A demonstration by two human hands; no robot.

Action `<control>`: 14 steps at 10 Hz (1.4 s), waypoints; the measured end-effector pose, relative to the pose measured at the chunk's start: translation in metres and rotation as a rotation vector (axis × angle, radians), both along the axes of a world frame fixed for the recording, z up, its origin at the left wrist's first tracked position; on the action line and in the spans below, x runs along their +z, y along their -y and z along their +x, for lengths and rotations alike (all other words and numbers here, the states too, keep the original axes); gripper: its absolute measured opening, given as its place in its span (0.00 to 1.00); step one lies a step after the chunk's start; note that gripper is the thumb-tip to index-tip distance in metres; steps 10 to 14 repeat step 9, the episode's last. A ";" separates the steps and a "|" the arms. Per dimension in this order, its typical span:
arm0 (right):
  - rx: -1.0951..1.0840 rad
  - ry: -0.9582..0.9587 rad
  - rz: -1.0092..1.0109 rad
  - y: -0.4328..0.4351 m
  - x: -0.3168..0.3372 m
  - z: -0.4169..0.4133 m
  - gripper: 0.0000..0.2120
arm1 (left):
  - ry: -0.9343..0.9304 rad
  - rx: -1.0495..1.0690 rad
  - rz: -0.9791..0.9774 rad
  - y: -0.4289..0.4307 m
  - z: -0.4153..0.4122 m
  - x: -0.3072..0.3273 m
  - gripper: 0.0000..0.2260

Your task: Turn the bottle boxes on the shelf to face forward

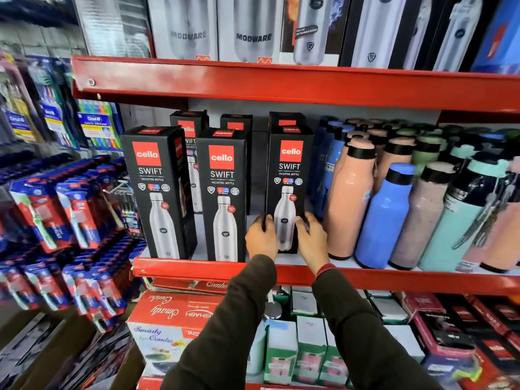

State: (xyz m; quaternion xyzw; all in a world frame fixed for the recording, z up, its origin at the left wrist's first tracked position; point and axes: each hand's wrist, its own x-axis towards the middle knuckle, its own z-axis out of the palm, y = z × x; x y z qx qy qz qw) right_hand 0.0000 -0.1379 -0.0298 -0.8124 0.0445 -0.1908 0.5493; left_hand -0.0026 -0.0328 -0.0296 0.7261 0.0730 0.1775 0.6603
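Three black bottle boxes with red logos stand in the front row of the red middle shelf (197,270). The left box (156,190) is angled a little, showing its right side. The middle box (223,192) faces front. The right box (288,170) faces front, and both hands grip its lower part: my left hand (261,236) on its left edge, my right hand (311,239) on its right edge. More black boxes (189,128) stand behind the front row, mostly hidden.
Loose pink, blue and green bottles (385,215) crowd the shelf right of the held box, the nearest pink one almost touching my right hand. Another red shelf (281,83) with tall boxes hangs above. Toothbrush packs (70,209) hang at left; cartons (168,319) sit below.
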 end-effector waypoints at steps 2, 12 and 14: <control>0.012 0.023 0.001 -0.001 -0.006 -0.021 0.22 | 0.020 0.037 0.036 -0.002 -0.017 -0.006 0.13; 0.026 0.043 -0.026 0.003 -0.004 -0.069 0.18 | 0.025 0.035 0.063 -0.005 -0.063 -0.004 0.16; 0.026 0.043 -0.026 0.003 -0.004 -0.069 0.18 | 0.025 0.035 0.063 -0.005 -0.063 -0.004 0.16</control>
